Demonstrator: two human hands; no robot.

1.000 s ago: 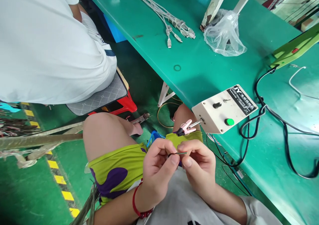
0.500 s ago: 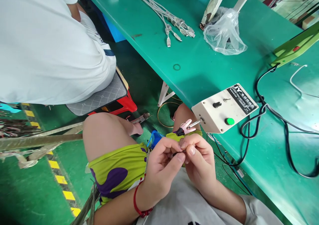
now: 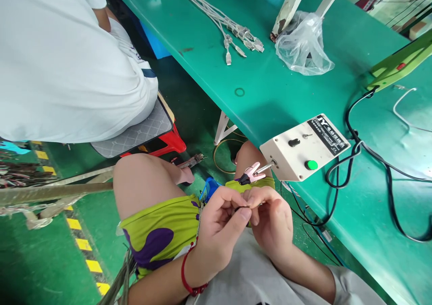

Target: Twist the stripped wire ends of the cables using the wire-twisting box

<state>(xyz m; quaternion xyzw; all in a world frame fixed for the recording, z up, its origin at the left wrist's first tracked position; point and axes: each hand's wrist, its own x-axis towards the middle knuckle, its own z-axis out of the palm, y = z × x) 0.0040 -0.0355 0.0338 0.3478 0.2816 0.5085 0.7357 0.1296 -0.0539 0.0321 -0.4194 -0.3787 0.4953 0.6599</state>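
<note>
Two bare hands, working close together above a pair of lime-and-purple shorts [image 3: 184, 219]. Left hand [image 3: 219, 237], a red beaded bracelet [image 3: 196, 290] at its wrist: narrowed to a pinch, thumb and index are gripping one thin dark wire [image 3: 237, 209], only a short length of which is showing. Right hand [image 3: 276, 224]: fingers bent, its index tip is touching the left fingertips beside the wire; whether it is also gripping the wire, one cannot tell. One white JY-labelled control box [image 3: 286, 163], green button on top, is sitting at the edge of the green workbench [image 3: 205, 71]; one pink-and-black clip [image 3: 252, 173] is projecting from its shaft, just beyond the hands, and no wire is visibly running into it. Condition of the work, as judged: the handling is looking unfinished, the wire being in the fingers and apart from the clip; the state of its end is hiding behind the fingertips, so the amount left is escaping count. One bundle of white USB cables [image 3: 232, 26] is lying farther up the bench, well apart; whether it is counting as finished stock, the view is not showing.
</note>
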